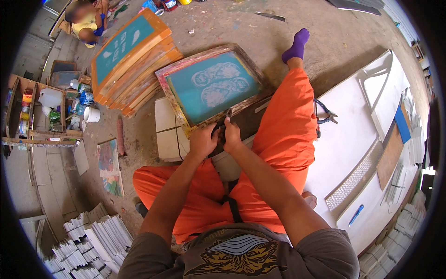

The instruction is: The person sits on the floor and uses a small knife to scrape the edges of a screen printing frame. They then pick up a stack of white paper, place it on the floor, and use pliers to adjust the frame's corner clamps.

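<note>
My left hand (203,141) and my right hand (232,136) are close together in front of me, the fingers of both closed round a small dark hand tool (222,132). Its narrow tip points away from me, at the near edge of a screen printing frame (226,86). Most of the tool is hidden by my fingers, so its exact kind does not show. Worn, paint-stained wood surrounds the frame's blue-green mesh, which bears pale printed shapes. The frame lies tilted, its near left corner over a pale stack of boards or paper (168,129).
Wooden-framed screens (134,58) are piled at the far left. Blue-handled pliers (326,111) lie right of my leg, on a white sheet (346,135). A blue cutter (356,215) rests farther right. Shelves with bottles (51,97) stand left; another person (87,23) sits at the far left.
</note>
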`<action>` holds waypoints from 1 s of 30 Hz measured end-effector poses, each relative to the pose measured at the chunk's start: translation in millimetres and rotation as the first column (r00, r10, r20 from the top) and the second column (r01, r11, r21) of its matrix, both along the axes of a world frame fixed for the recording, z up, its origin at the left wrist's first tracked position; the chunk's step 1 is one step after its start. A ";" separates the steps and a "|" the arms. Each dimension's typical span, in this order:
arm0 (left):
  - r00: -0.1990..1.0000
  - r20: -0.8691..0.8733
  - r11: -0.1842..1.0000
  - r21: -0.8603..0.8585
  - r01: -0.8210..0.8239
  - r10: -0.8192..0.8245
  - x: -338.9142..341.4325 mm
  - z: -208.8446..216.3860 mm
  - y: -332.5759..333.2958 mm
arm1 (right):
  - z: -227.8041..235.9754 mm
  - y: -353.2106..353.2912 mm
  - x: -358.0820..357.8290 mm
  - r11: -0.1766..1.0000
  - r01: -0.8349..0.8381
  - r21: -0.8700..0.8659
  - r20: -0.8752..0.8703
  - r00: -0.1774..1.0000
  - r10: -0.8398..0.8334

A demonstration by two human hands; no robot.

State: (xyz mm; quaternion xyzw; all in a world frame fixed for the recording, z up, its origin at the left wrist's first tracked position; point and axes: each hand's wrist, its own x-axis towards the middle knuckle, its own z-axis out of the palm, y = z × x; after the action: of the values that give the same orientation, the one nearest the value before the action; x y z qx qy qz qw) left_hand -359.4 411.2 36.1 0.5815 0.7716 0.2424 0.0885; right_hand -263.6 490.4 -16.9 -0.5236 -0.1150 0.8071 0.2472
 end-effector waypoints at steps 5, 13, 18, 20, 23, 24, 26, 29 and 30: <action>1.000 0.024 1.000 0.007 0.004 -0.005 4.3 -5.9 -3.0 | 13.0 -13.6 -2.9 0.916 -0.230 0.329 0.428 0.901 0.073; 0.991 0.128 0.956 -0.285 0.069 -0.033 8.4 7.4 -11.3 | 15.7 -2.7 8.7 0.754 -0.584 0.300 0.687 0.681 0.254; 0.991 0.017 0.989 0.072 0.127 -0.129 -11.4 19.5 -9.6 | 18.8 -4.1 15.2 0.710 -0.626 0.322 0.748 0.628 0.214; 0.993 -0.061 0.990 0.101 0.103 -0.097 -19.4 18.8 -1.9 | 22.0 -4.2 23.2 0.609 -0.699 0.374 0.821 0.556 0.133; 0.977 -0.208 0.991 0.119 0.067 -0.041 -26.9 9.9 9.4 | 29.2 -3.2 27.9 0.501 -0.802 0.325 0.898 0.428 0.101; 0.976 -0.213 0.993 0.100 0.063 -0.040 -29.1 3.9 12.8 | 30.9 -2.2 28.9 0.475 -0.831 0.289 0.919 0.379 0.104; 0.974 -0.223 0.997 0.063 0.052 -0.037 -32.6 -8.9 18.2 | 31.3 -2.2 28.3 0.407 -0.875 0.263 0.949 0.310 0.053; 0.976 -0.216 0.999 0.039 0.035 -0.026 -32.9 -20.4 20.9 | 29.5 -0.3 30.6 0.333 -0.910 0.248 0.966 0.256 -0.022; 0.977 -0.211 0.999 0.029 0.029 -0.022 -32.5 -19.4 20.9 | 31.3 0.7 30.4 0.308 -0.917 0.252 0.967 0.249 -0.047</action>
State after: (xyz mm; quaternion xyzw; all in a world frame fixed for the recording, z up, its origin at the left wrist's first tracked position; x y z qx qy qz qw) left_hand -391.9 432.1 16.7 0.6149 0.7652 0.1907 0.0000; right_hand -233.2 491.1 14.4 -0.5815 -0.7628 0.2744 0.0687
